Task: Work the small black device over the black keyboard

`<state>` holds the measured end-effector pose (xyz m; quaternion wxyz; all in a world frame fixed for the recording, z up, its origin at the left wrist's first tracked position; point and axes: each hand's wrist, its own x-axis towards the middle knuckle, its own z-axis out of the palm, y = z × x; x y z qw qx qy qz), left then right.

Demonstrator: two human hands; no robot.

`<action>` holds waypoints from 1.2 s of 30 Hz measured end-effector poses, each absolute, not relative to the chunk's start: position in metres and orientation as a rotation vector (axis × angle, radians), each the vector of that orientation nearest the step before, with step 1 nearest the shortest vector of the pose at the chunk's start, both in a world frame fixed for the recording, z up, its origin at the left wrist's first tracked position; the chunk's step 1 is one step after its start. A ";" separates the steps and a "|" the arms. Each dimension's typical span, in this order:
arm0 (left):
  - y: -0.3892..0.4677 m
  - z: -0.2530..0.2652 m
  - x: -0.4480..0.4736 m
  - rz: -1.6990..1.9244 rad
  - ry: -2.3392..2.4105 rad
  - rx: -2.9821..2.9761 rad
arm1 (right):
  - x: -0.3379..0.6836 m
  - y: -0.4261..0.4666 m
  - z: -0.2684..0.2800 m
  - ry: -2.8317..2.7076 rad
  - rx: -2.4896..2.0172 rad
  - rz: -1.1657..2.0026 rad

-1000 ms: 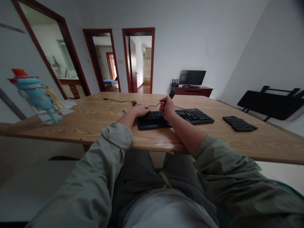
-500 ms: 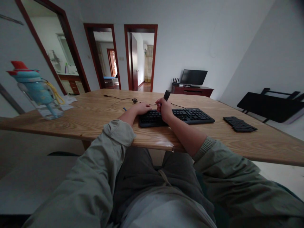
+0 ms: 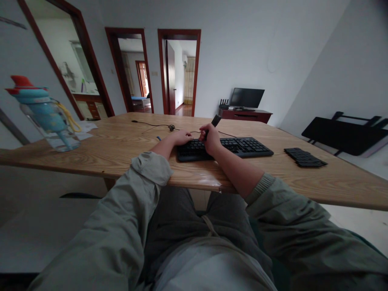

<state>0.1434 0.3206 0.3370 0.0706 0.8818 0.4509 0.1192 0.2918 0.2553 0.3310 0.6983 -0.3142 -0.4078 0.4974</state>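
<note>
A black keyboard (image 3: 250, 146) lies on the wooden table in front of me. My left hand (image 3: 182, 138) rests at its far left corner, fingers bent over the edge and thumb near the keys. Over the keyboard's left-middle part, my right hand (image 3: 210, 137) is closed in a fist around a black, thick-handled tool (image 3: 216, 120). The top of that handle sticks up out of the fist, leaning to the right. Its lower end is hidden by the hand, so its exact kind does not show.
Behind the keyboard runs a black cable (image 3: 151, 123) with a tied bundle. A blue bottle with a red lid (image 3: 48, 113) stands at the left by some papers (image 3: 87, 127). Flat black pieces (image 3: 304, 157) lie at the right. The table's front edge (image 3: 194, 186) is close to my body.
The black tool in my right fist has tipped further to the right, and the fist has turned slightly. My left hand stays at the keyboard's corner.
</note>
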 end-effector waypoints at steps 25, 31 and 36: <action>0.320 0.338 0.143 0.339 1.341 2.643 | 0.300 0.252 0.334 -0.782 -0.680 1.266; 0.321 0.338 0.143 0.344 1.341 2.654 | 0.302 0.247 0.335 -0.835 -0.683 1.296; 0.320 0.338 0.143 0.372 1.314 2.647 | 0.301 0.243 0.334 -0.916 -0.644 1.289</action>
